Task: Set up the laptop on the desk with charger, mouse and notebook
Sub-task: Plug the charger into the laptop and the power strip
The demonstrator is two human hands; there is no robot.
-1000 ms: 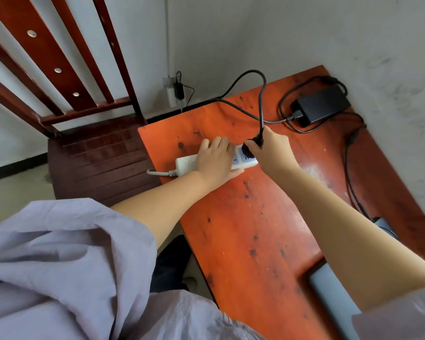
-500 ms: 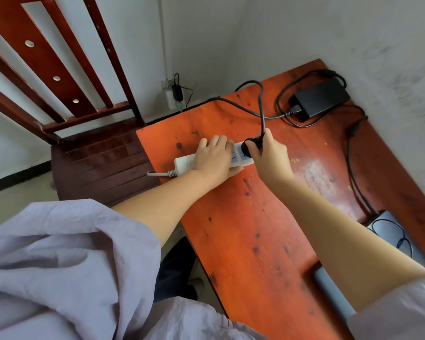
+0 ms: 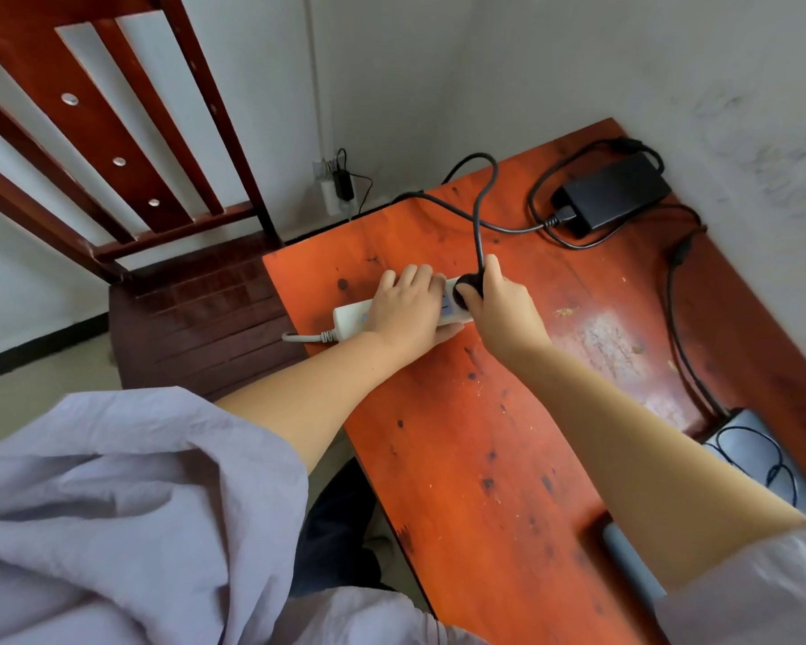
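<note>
Fingers of my right hand (image 3: 499, 314) are curled tight round the black plug (image 3: 467, 290), thumb under it, index up along the cord. Plug sits on the right end of the white power strip (image 3: 352, 316), pressed onto its top face; can't tell how deep the pins are in. Left hand (image 3: 403, 309) lies flat over the middle of the strip, fingers (image 3: 415, 277) bent down over its far edge, pinning it to the table (image 3: 461, 435), so closed on the strip more than gripping it.

Strip's long axis runs roughly left-right across the table, tilted a bit, w/ its own grey lead leaving the left end off the table edge. Plug's cord (image 3: 478, 211) goes straight up from my fingers toward the far edge, loops, then runs right to the charger brick (image 3: 617, 190). Brick lies flat near the far right corner by the wall, long axis slanting up to the right, well apart from both hands. A second cable (image 3: 675, 328) leaves it and runs down the right side to the laptop (image 3: 745, 451), closed, at the right edge, partly behind my right forearm. Thin cord lies coiled on its lid.

Wooden chair (image 3: 196, 314) stands left of the table.
</note>
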